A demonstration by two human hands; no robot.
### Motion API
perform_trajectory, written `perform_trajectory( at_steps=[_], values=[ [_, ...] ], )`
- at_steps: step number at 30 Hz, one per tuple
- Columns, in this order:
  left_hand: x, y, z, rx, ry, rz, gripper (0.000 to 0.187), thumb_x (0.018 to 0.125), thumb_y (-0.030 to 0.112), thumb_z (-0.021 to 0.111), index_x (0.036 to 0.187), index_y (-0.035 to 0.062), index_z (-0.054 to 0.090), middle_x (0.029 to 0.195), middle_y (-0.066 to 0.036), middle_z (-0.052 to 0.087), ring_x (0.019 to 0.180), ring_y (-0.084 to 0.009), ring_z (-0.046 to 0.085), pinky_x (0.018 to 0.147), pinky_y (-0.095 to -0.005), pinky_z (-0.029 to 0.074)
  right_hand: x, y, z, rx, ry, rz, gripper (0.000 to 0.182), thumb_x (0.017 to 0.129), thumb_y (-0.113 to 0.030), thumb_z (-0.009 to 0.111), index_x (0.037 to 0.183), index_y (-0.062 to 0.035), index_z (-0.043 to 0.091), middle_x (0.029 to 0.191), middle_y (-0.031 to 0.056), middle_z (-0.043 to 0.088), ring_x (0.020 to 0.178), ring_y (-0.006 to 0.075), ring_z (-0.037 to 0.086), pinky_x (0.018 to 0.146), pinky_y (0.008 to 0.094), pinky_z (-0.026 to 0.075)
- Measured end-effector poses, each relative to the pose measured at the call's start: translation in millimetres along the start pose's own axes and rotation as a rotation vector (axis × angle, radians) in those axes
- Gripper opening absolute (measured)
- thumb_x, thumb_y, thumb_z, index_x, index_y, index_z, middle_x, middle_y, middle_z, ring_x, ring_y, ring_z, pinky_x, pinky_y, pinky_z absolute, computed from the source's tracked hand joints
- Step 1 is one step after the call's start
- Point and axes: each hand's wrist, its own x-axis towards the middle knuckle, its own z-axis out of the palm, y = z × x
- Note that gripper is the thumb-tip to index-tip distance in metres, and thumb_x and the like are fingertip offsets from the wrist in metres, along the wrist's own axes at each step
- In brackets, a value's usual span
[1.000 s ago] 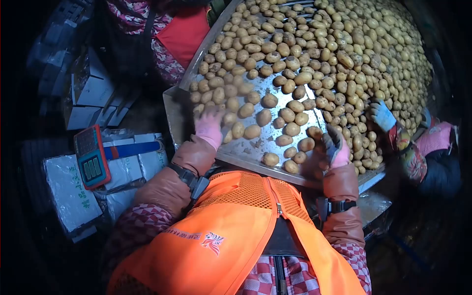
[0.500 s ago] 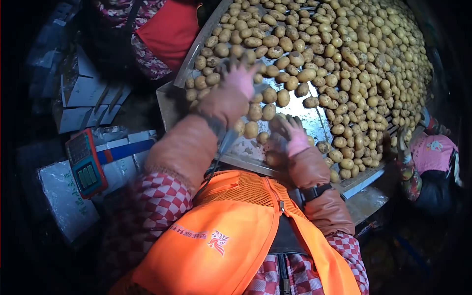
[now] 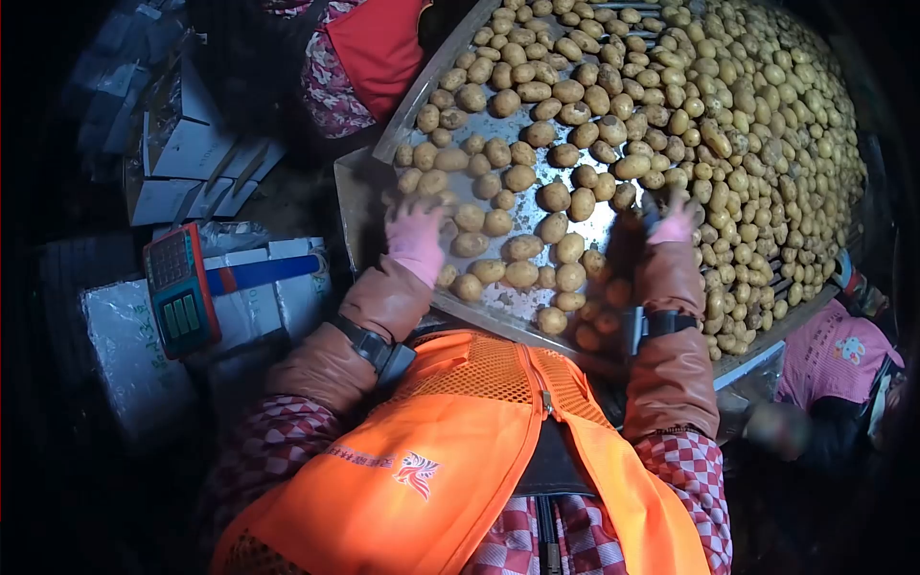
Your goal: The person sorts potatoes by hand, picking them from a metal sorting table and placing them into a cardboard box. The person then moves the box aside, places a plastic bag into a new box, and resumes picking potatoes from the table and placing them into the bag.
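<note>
Many potatoes [image 3: 767, 153] cover a metal table [image 3: 513, 302], densely on the right and loosely on the left. My left hand [image 3: 418, 230], in a pink glove, rests at the table's left front edge beside loose potatoes, its fingers spread. At the border of the dense pile is my right hand [image 3: 676, 218], also pink-gloved, with blurred fingers touching or close to potatoes; whether it holds one is hidden. Under my right forearm, several potatoes lie in shadow.
A red and teal scale [image 3: 180, 292] sits among white boxes [image 3: 134, 355] on the left. More open boxes [image 3: 187, 144] are stacked behind. One person [image 3: 374, 57] in red stands at the upper left, another [image 3: 829, 355] in pink at the right.
My left hand has drawn back toward the front left edge. My right hand has moved forward and right to the pile. Loose potatoes on the left have spread toward the front, and the view has shifted.
</note>
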Motion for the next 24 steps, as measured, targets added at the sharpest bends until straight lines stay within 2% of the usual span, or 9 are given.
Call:
perform_trajectory(
  at_steps=[3,5,7,10,13,14,17,18,24],
  values=[
    [7.5,-22.0,-3.5,0.024,-0.11,-0.138,0.02,0.085,0.016,0.064,0.104,0.0198,0.069,0.117,-0.011,0.062,0.117,-0.0344,0.055,0.093,-0.0456,0.049,-59.0,-76.3,-18.8,-0.486,-0.119,-0.097,0.071,0.081,-0.037,0.075,0.143,-0.0154,0.049,0.146,0.0324,0.039,0.136,0.0534,0.034,0.114,0.05,0.035],
    [30.2,-23.3,-12.6,0.141,-0.058,-0.154,0.028,0.082,0.013,0.063,0.109,0.0163,0.067,0.111,-0.011,0.064,0.114,-0.0321,0.058,0.093,-0.0465,0.048,-81.9,-76.7,-9.4,-0.028,-0.292,-0.309,0.072,0.077,-0.035,0.077,0.141,-0.0157,0.05,0.148,0.0281,0.04,0.138,0.0526,0.033,0.115,0.0509,0.034],
    [67.2,-22.6,-24.7,0.036,0.038,-0.061,0.029,0.086,0.016,0.06,0.113,0.0139,0.068,0.107,-0.013,0.067,0.108,-0.0349,0.062,0.092,-0.0468,0.05,-121.7,-110.6,-31.5,-0.214,-0.526,-0.399,0.066,0.078,-0.026,0.074,0.139,-0.015,0.052,0.147,0.0206,0.044,0.139,0.0485,0.034,0.114,0.0511,0.034],
    [132.4,-0.1,-26.2,-0.036,-0.146,-0.331,0.032,0.095,0.02,0.05,0.121,0.0155,0.066,0.12,-0.015,0.067,0.111,-0.0354,0.063,0.095,-0.0474,0.049,-125.3,-96.4,-33.0,0.103,-0.584,-0.493,0.058,0.08,-0.02,0.07,0.136,-0.0134,0.056,0.141,0.014,0.053,0.135,0.0441,0.041,0.114,0.05,0.034],
    [191.5,-13.8,20.7,0.085,-0.222,-0.384,0.031,0.099,0.022,0.047,0.123,0.0195,0.066,0.124,-0.014,0.067,0.115,-0.0339,0.064,0.098,-0.048,0.048,-126.7,-87.9,-44.1,0.417,-0.567,-0.372,0.047,0.082,-0.012,0.067,0.129,-0.0124,0.061,0.131,0.0133,0.061,0.128,0.042,0.05,0.111,0.0475,0.039],
    [196.3,-20.0,31.0,0.095,-0.202,-0.369,0.03,0.099,0.023,0.047,0.122,0.0208,0.066,0.123,-0.014,0.067,0.116,-0.0337,0.064,0.099,-0.0481,0.047,-130.2,-87.5,-54.1,0.449,-0.559,-0.3,0.041,0.088,-0.01,0.064,0.129,-0.0109,0.063,0.125,0.0122,0.066,0.119,0.0343,0.06,0.103,0.0402,0.047],
    [192.9,-20.3,7.0,0.061,-0.332,-0.319,0.03,0.099,0.024,0.048,0.121,0.0218,0.067,0.122,-0.012,0.069,0.117,-0.034,0.064,0.1,-0.0485,0.046,-144.3,-90.8,-73.5,0.73,-0.675,0.249,0.037,0.094,-0.011,0.061,0.132,-0.0092,0.062,0.12,0.0106,0.067,0.108,0.0218,0.064,0.092,0.0319,0.051],
    [189.2,-11.9,-4.5,0.069,-0.36,-0.317,0.028,0.098,0.026,0.05,0.12,0.0224,0.068,0.122,-0.012,0.068,0.117,-0.0359,0.063,0.1,-0.0479,0.046,-147.2,-71.6,-61.5,0.68,-0.608,0.053,0.038,0.098,-0.013,0.058,0.135,-0.0079,0.06,0.117,0.0093,0.067,0.101,0.015,0.062,0.088,0.0287,0.051],
    [182.5,-6.8,0.5,0.082,-0.319,-0.327,0.037,0.098,0.025,0.046,0.131,0.0169,0.062,0.128,-0.018,0.065,0.124,-0.0342,0.059,0.104,-0.0444,0.046,-143.3,-80.4,-76.6,0.744,-0.617,0.219,0.034,0.099,-0.014,0.057,0.131,-0.0056,0.062,0.116,0.0105,0.067,0.104,0.0183,0.063,0.089,0.0312,0.052]
  ],
)
